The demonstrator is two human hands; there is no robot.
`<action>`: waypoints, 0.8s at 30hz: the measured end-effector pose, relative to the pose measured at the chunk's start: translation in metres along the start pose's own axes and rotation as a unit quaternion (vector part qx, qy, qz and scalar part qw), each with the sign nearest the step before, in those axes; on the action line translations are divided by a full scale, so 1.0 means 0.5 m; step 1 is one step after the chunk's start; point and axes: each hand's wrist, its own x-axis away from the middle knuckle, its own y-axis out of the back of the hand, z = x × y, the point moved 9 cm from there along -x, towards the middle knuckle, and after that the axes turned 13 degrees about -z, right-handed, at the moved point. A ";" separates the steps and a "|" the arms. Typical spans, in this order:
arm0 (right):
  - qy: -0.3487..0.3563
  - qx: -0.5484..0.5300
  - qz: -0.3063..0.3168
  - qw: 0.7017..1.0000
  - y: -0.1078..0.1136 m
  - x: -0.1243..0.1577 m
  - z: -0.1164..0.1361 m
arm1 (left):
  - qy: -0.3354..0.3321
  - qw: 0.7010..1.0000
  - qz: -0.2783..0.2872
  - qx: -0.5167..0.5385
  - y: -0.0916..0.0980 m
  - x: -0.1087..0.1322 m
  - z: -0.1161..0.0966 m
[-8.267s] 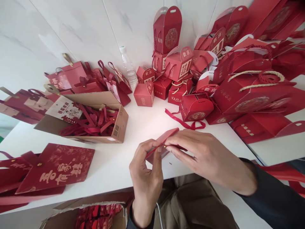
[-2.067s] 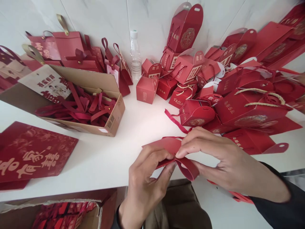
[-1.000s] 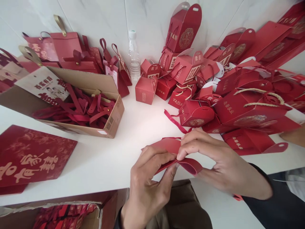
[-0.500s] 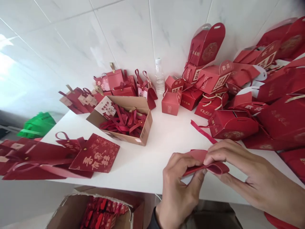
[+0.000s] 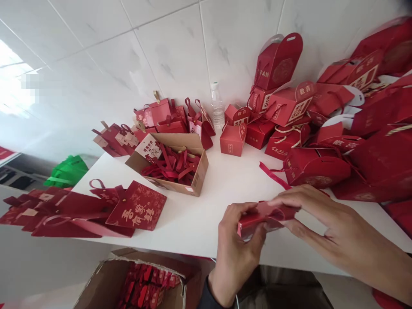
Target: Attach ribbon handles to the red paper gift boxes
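Observation:
A small red paper gift box point(image 5: 263, 211) is held between my two hands just above the front edge of the white table. My left hand point(image 5: 236, 246) grips its left end, thumb below and fingers on top. On the right end, my right hand point(image 5: 322, 225) pinches a folded red loop point(image 5: 280, 213); its fingertips partly cover the spot. Behind my right hand lies a loose red ribbon point(image 5: 273, 175). An open cardboard box point(image 5: 201, 171) full of dark red straps point(image 5: 175, 165) stands farther left.
Red gift boxes point(image 5: 317, 167) are piled along the right. Red gift bags point(image 5: 137, 210) lie at the left, more standing behind. A plastic bottle point(image 5: 217, 109) stands by the tiled wall. Below the table edge is a carton point(image 5: 99, 279) of small red packets.
The red piece in my hands has been turned; a box-like side now shows where flat layers and an open loop showed. Both hands keep hold. The view has shifted slightly.

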 end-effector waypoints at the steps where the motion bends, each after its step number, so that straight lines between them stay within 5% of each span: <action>1: -0.020 0.001 0.003 1.000 -0.001 -0.002 -0.006 | 0.018 1.000 -0.010 -0.004 0.005 0.000 0.012; 7: -0.082 -0.024 -0.002 0.996 -0.001 -0.012 -0.016 | 0.103 0.991 -0.086 0.019 0.034 0.009 0.045; 17: -0.232 -0.071 0.008 0.970 -0.007 0.006 -0.039 | 0.142 0.984 -0.100 0.023 0.029 0.022 -0.012; 21: -0.220 -0.086 0.028 0.971 -0.008 0.013 -0.027 | 0.093 0.992 -0.087 0.018 0.038 0.030 -0.021; 24: -0.142 -0.082 0.023 0.986 0.004 0.012 0.002 | -0.037 0.998 -0.058 0.008 0.045 0.036 -0.054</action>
